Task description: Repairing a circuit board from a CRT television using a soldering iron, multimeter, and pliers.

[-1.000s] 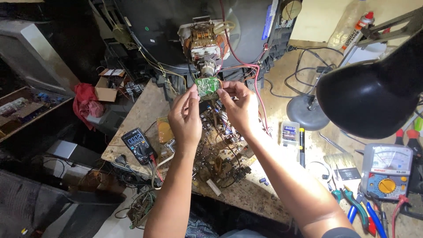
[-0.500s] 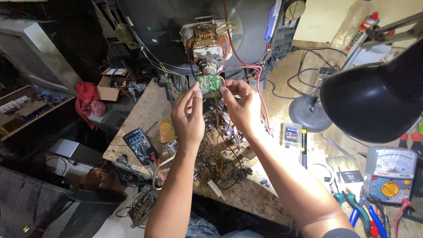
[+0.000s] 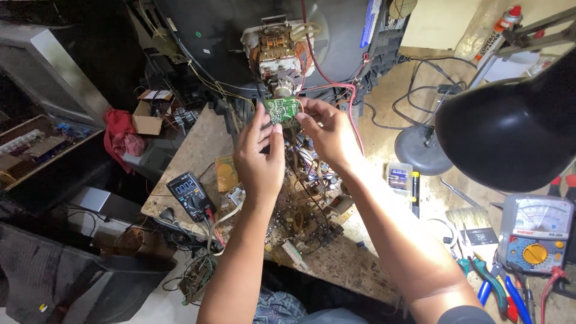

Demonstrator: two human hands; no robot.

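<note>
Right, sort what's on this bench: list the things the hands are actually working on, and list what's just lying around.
In hand:
- small green circuit board, pinched between left hand and right hand
- tube neck assembly directly behind it
- large circuit board under the hands

Lying about:
- digital multimeter
- analog meter
- black desk lamp
- red cloth
- pliers

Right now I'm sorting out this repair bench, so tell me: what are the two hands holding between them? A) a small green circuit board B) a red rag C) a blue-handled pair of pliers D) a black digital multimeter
A: the left hand and right hand pinch a small green circuit board by its edges, just below the neck of the picture tube.
</note>
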